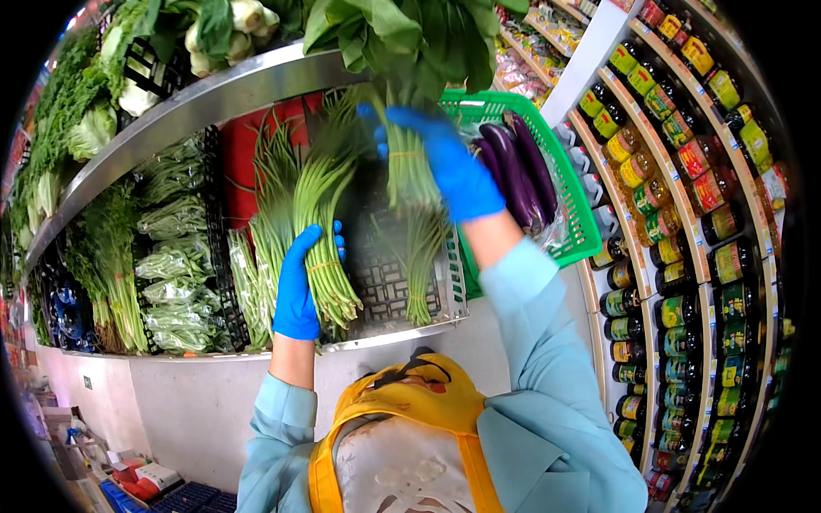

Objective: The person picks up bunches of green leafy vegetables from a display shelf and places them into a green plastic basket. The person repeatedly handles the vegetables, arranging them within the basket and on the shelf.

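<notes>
My left hand (300,288), in a blue glove, is wrapped around a thick bundle of long green stems (330,269) that look like garlic scapes. A band ties this bundle near its cut ends. Further right, my right hand (449,163), gloved too and blurred by motion, grips a bunch of thinner green stems (407,170), also banded. Below that bunch, a slim green bunch (418,288) lies in a black lattice crate (378,292). More long stems (263,256) rest to the left of my left hand.
A metal shelf edge (192,90) curves above the bin, with leafy greens (397,32) overhanging it. Bagged green vegetables (179,276) lie at left. A green basket (580,224) of eggplants (519,167) stands at right, before shelves of bottles (673,276).
</notes>
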Demonstrator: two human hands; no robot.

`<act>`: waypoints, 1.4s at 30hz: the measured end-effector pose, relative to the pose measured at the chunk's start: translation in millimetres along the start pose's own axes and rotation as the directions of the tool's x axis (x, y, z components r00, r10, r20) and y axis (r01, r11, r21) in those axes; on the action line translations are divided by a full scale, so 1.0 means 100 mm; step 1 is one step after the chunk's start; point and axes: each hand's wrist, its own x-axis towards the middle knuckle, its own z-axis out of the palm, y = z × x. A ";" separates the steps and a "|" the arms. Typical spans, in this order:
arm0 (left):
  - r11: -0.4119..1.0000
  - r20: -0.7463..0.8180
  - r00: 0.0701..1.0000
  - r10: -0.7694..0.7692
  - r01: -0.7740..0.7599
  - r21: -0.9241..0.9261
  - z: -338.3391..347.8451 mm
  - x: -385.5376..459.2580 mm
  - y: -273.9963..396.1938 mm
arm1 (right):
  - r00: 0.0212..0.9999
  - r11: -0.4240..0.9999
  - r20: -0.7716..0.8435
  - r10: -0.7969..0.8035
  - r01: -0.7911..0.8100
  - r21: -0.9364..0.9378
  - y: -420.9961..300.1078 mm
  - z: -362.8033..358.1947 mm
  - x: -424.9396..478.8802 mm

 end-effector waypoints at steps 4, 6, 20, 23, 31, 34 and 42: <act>0.987 0.016 0.988 0.152 -0.152 0.051 -0.05 0.01 0.09 | 0.986 0.906 -0.024 -0.166 0.143 -0.399 0.36 -0.19 -0.15; 0.988 -0.017 0.992 0.123 -0.121 0.097 -0.19 0.08 0.01 | 0.986 0.969 -0.166 -0.011 -0.030 -0.246 1.10 -0.47 -0.34; 0.789 0.028 0.995 0.096 -0.093 0.607 -0.29 0.03 -0.49 | 0.942 0.968 -0.242 0.231 -0.247 -0.037 1.91 -0.37 -0.94; 0.756 0.026 0.998 -0.054 0.024 0.654 -0.15 -0.08 -0.53 | 0.933 0.952 -0.196 0.302 -0.306 0.009 1.75 -0.20 -1.07; 0.773 -0.112 0.968 0.226 -0.108 0.625 -0.35 0.12 -0.83 | 0.991 0.731 -0.074 -0.109 0.029 -0.682 1.75 -0.22 -1.02; 0.823 -0.169 0.985 -0.031 0.121 0.555 -0.44 0.15 -0.80 | 0.988 0.783 -0.120 -0.097 0.001 -0.622 2.18 -0.81 -0.99; 0.557 0.126 0.917 0.377 -0.334 0.761 -0.40 0.17 -1.04 | 0.960 0.887 -0.220 0.174 -0.249 -0.388 2.42 -0.88 -1.07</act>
